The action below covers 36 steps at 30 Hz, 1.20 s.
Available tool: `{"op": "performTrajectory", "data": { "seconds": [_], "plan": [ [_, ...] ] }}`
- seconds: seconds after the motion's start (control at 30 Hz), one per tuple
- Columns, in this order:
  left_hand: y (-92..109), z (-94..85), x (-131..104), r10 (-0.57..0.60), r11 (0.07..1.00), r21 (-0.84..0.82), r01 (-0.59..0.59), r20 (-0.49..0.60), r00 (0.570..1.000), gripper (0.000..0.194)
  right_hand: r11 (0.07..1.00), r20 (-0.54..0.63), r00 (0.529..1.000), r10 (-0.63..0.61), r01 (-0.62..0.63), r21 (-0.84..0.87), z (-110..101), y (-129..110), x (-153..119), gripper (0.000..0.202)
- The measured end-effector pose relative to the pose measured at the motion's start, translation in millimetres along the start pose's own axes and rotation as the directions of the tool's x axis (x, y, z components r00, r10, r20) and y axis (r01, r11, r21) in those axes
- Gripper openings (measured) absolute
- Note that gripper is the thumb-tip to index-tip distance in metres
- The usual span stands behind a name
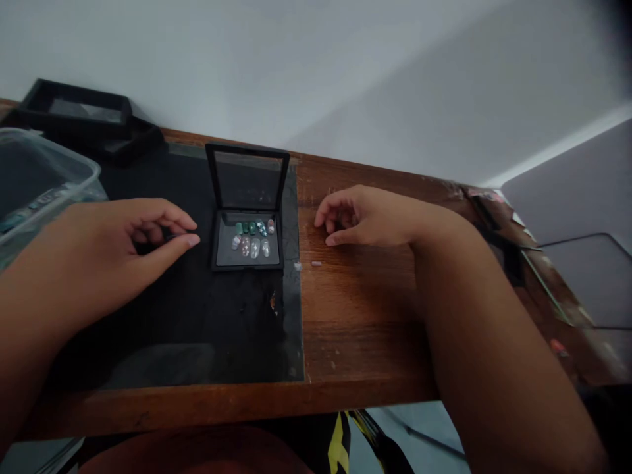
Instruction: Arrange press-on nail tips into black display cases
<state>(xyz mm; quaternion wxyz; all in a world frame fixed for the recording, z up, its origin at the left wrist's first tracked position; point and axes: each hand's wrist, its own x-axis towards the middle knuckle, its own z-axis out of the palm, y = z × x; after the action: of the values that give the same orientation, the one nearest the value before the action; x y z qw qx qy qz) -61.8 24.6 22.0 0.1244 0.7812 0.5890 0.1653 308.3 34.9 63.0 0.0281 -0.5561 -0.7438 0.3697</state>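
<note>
An open black case (215, 240) with a clear-windowed lid stands on the dark mat, its lid tilted up. Inside lie two rows of press-on nails (255, 247), several green ones at the back and paler, glittery ones in front. My left hand (160, 234) hovers left of the case, fingers loosely curled, thumb and forefinger tips close with a small gap. No object shows in it. Right of the case, my right hand (348, 216) is half curled over the wood, thumb apart from the fingers, holding nothing visible. A small pinkish piece (316, 263) lies below it.
A clear plastic tub (93, 172) with more nails inside stands at far left. Behind it are stacked black frame-like cases (74, 122). The dark mat (197, 329) covers the left of the wooden table (355, 336). A wall runs along the back edge.
</note>
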Motion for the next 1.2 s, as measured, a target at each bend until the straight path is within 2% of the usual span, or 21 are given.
{"op": "performTrajectory", "data": {
  "seconds": [0.1,0.23,0.43,0.63,0.73,0.87,1.0,1.07,1.2],
  "plan": [
    [2,0.8,-2,0.084,0.994,0.069,-0.083,-0.014,0.996,0.029,0.998,0.003,1.000,0.014,-0.013,-0.062,-2,2,0,0.016],
    [3,-0.6,-2,0.091,0.994,0.055,-0.094,0.050,0.995,0.030,0.988,-0.057,0.998,0.004,-0.012,-0.154,0,-1,1,0.007],
    [7,-4.3,-2,0.100,0.995,0.009,-0.100,0.054,0.994,0.029,0.988,-0.140,0.988,-0.063,0.042,-0.147,8,-11,0,0.018],
    [11,-7.8,-3,0.068,0.998,-0.012,-0.067,0.093,0.993,0.030,0.969,-0.090,0.984,-0.155,0.133,-0.206,17,-20,1,0.021],
    [11,-8.5,-2,0.039,0.999,-0.016,-0.037,0.105,0.994,0.032,0.973,-0.126,0.981,-0.147,0.120,-0.199,24,-26,1,0.019],
    [9,-7.6,-2,0.023,1.000,-0.009,-0.022,0.094,0.995,0.031,0.972,-0.223,0.952,-0.210,0.178,-0.154,34,-33,4,0.018],
    [10,-8.8,-2,0.010,1.000,0.011,-0.011,0.088,0.996,0.031,0.961,-0.202,0.940,-0.276,0.267,-0.067,43,-38,8,0.018],
    [13,-10.2,-1,-0.002,1.000,0.021,0.000,0.101,0.995,0.033,0.947,-0.229,0.919,-0.321,0.318,-0.049,48,-39,11,0.018],
    [19,-12.6,1,-0.015,0.999,0.034,0.010,0.145,0.989,0.033,0.925,-0.357,0.855,-0.377,0.330,-0.186,58,-41,15,0.021]
  ]
}}
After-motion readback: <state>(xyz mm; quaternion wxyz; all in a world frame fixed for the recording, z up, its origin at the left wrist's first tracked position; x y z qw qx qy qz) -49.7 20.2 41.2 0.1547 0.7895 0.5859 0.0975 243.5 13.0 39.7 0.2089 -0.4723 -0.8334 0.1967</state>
